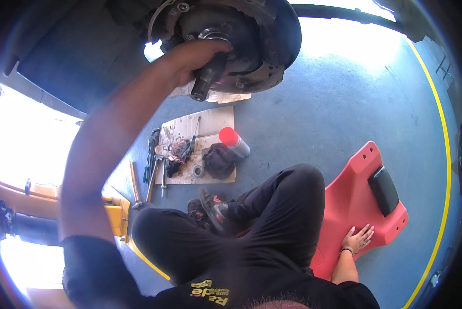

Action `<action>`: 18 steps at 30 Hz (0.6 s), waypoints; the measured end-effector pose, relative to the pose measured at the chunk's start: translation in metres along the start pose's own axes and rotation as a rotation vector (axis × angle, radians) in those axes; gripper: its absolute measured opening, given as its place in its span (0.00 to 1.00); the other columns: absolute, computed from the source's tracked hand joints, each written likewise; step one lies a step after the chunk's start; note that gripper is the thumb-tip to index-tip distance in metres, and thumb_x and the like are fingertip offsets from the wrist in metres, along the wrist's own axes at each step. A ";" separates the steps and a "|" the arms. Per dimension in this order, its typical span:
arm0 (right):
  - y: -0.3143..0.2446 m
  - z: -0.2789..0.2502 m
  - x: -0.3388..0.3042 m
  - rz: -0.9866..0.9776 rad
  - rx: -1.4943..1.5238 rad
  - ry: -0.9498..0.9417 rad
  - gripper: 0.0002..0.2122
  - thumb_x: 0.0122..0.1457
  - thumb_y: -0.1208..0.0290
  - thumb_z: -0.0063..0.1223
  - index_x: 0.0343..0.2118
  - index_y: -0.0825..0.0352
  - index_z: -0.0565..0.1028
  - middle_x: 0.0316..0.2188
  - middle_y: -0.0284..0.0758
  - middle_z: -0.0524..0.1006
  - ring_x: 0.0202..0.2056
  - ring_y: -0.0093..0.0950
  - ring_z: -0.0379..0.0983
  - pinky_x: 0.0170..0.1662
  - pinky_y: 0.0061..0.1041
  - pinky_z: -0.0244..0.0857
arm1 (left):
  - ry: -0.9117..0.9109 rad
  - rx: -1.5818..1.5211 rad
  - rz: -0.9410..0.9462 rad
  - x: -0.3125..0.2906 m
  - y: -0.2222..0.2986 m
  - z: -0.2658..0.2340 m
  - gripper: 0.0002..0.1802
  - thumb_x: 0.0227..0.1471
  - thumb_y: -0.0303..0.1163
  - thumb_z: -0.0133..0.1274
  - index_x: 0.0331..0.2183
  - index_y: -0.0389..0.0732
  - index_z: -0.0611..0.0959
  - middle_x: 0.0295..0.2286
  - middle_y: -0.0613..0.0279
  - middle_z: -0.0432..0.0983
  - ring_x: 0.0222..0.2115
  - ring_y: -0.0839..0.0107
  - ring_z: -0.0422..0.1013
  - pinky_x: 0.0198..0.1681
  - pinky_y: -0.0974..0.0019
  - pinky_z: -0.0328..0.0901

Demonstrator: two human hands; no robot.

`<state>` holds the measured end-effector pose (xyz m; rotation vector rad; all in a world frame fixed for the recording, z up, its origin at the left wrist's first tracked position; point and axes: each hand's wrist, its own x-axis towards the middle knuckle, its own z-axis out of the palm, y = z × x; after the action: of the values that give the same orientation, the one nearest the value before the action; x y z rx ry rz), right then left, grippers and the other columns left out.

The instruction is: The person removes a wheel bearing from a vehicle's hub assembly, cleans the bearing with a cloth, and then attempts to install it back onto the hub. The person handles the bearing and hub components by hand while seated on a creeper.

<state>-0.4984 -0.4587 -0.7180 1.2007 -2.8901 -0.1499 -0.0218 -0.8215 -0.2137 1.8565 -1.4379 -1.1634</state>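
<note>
My left hand (202, 54) is raised to the underside of a wheel hub assembly (251, 44) with a dark round disc. Its fingers wrap round a dark metal cylinder (206, 82) that slants down from the assembly. Whether the cylinder is joined to the hub is hidden behind the hand. My right hand (358, 238), with a dark bracelet at the wrist, lies flat and spread on a red mechanic's creeper (344, 206) beside me, close to its black headrest pad (384, 190).
On the floor ahead, cardboard (218, 119) bears a red-capped spray can (234, 141), a dark cloth (219, 160), a stained rag (181, 150) and tools. Hammers (135, 184) lie at its left edge. A yellow lift arm (115, 211) stands at left; a yellow line (446, 149) curves at right.
</note>
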 end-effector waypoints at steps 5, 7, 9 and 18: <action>-0.001 -0.003 0.000 0.006 -0.032 -0.021 0.35 0.65 0.50 0.46 0.72 0.57 0.51 0.74 0.34 0.45 0.73 0.36 0.41 0.72 0.48 0.41 | 0.065 0.300 -0.030 0.006 0.006 0.005 0.24 0.57 0.40 0.57 0.49 0.34 0.77 0.38 0.49 0.79 0.35 0.64 0.79 0.37 0.56 0.77; -0.001 -0.005 0.000 0.001 -0.008 -0.018 0.36 0.65 0.50 0.46 0.72 0.58 0.52 0.73 0.35 0.46 0.73 0.36 0.41 0.72 0.48 0.41 | 0.030 0.030 -0.042 0.003 -0.001 0.005 0.24 0.57 0.41 0.56 0.48 0.34 0.76 0.37 0.49 0.79 0.33 0.63 0.79 0.36 0.57 0.77; -0.001 -0.005 0.000 0.001 0.000 -0.015 0.36 0.64 0.50 0.46 0.72 0.58 0.52 0.73 0.34 0.46 0.73 0.36 0.40 0.72 0.48 0.41 | -0.004 -0.337 0.034 -0.002 -0.012 0.007 0.23 0.58 0.43 0.56 0.46 0.34 0.77 0.34 0.50 0.80 0.28 0.62 0.80 0.31 0.61 0.78; 0.000 -0.004 0.002 0.003 0.007 -0.039 0.36 0.64 0.50 0.47 0.71 0.59 0.52 0.73 0.34 0.45 0.73 0.36 0.40 0.72 0.49 0.41 | -0.125 -0.259 -0.097 -0.004 -0.005 -0.001 0.21 0.57 0.42 0.57 0.45 0.37 0.77 0.31 0.53 0.80 0.26 0.64 0.79 0.30 0.61 0.78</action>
<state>-0.4996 -0.4601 -0.7138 1.2077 -2.9279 -0.1642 -0.0182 -0.8164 -0.2160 1.7141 -1.2058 -1.4611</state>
